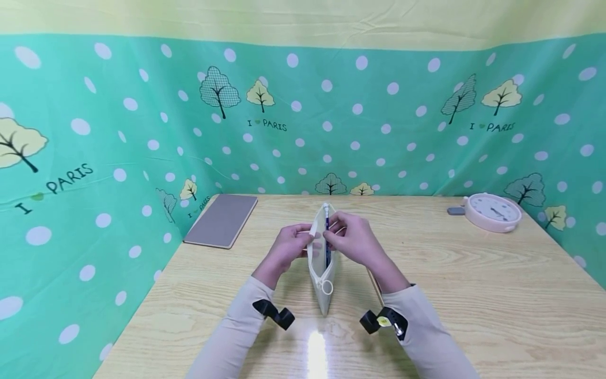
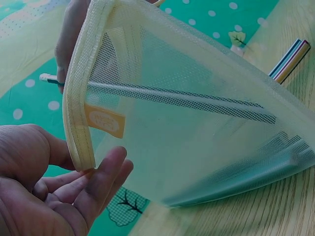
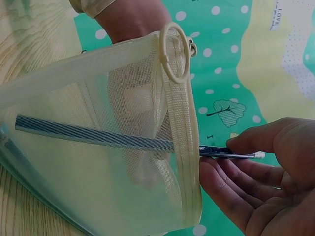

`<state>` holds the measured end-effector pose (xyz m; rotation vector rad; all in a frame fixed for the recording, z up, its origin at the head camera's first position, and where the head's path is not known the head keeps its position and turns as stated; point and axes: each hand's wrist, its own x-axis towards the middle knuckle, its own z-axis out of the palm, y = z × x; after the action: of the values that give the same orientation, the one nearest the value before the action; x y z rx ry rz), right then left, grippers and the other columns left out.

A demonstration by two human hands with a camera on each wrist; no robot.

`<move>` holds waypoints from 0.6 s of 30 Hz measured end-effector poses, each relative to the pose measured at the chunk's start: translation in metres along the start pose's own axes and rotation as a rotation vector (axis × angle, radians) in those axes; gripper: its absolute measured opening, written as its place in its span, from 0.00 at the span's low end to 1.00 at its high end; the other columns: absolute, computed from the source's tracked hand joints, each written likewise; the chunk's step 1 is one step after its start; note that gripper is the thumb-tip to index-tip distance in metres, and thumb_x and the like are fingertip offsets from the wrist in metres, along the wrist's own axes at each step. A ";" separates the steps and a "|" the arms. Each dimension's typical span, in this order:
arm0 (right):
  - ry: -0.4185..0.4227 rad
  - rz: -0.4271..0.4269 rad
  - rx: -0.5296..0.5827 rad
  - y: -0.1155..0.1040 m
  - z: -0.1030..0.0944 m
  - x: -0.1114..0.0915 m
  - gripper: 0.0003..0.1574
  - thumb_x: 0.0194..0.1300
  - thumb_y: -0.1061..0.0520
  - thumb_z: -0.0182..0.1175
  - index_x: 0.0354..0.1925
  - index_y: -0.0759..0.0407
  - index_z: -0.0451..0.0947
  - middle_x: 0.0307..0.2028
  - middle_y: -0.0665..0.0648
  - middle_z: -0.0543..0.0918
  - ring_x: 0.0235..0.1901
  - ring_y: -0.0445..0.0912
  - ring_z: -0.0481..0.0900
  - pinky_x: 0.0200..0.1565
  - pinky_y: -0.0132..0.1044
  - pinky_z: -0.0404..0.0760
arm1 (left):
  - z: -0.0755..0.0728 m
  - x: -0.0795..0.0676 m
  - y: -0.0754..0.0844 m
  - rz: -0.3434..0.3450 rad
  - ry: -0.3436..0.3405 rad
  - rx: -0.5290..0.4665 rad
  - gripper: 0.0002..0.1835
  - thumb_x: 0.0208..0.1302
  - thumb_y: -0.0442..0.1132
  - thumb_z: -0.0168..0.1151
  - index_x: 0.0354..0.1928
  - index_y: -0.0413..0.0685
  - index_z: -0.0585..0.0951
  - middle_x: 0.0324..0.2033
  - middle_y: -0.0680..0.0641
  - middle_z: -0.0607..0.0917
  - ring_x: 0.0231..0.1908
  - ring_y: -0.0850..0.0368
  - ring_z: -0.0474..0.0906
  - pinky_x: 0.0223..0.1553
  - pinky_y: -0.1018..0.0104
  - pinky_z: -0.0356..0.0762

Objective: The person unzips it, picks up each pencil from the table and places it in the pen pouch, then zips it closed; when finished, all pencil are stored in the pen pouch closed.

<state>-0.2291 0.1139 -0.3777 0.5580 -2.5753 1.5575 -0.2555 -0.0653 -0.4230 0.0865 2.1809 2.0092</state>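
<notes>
A cream mesh zipper pouch (image 1: 318, 252) stands on the table, its zipped mouth open and facing up. My left hand (image 1: 290, 246) pinches the left edge of the mouth between thumb and fingers. In my right hand (image 1: 352, 238), thumb and fingertips pinch a dark blue pencil (image 3: 216, 151) near its eraser end. Most of the pencil's length shows through the mesh inside the pouch, while the eraser end sticks out of the mouth. A ring-shaped zipper pull (image 3: 174, 53) hangs at the near end. Something long and greenish (image 2: 246, 182) lies along the pouch bottom, blurred by the mesh.
A grey notebook (image 1: 221, 221) lies at the back left. At the back right are a pink round clock (image 1: 492, 211) and a small grey object (image 1: 456, 211) beside it. Pencil-like sticks (image 2: 290, 61) lie on the table right of the pouch, partly under the right forearm.
</notes>
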 end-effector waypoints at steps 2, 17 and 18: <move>0.000 0.001 -0.013 0.001 0.000 0.000 0.10 0.66 0.65 0.64 0.45 0.71 0.81 0.34 0.63 0.88 0.29 0.48 0.87 0.32 0.35 0.90 | 0.000 0.000 0.000 0.001 -0.004 0.002 0.20 0.75 0.29 0.54 0.65 0.30 0.76 0.52 0.32 0.87 0.41 0.51 0.89 0.45 0.56 0.91; 0.068 0.015 -0.025 0.000 -0.021 0.001 0.12 0.71 0.64 0.60 0.49 0.71 0.80 0.38 0.68 0.88 0.33 0.56 0.88 0.35 0.38 0.91 | -0.002 0.000 0.000 -0.006 -0.005 0.006 0.20 0.74 0.30 0.55 0.65 0.31 0.77 0.53 0.32 0.86 0.38 0.56 0.88 0.45 0.56 0.90; 0.082 0.018 -0.021 0.001 -0.026 0.000 0.12 0.72 0.63 0.59 0.49 0.71 0.80 0.38 0.68 0.88 0.33 0.56 0.88 0.36 0.38 0.91 | -0.003 0.000 0.000 -0.002 -0.002 0.015 0.20 0.74 0.30 0.55 0.64 0.31 0.77 0.53 0.32 0.86 0.37 0.56 0.88 0.45 0.56 0.90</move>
<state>-0.2327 0.1369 -0.3662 0.4606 -2.5399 1.5240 -0.2560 -0.0679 -0.4225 0.0876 2.1944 1.9906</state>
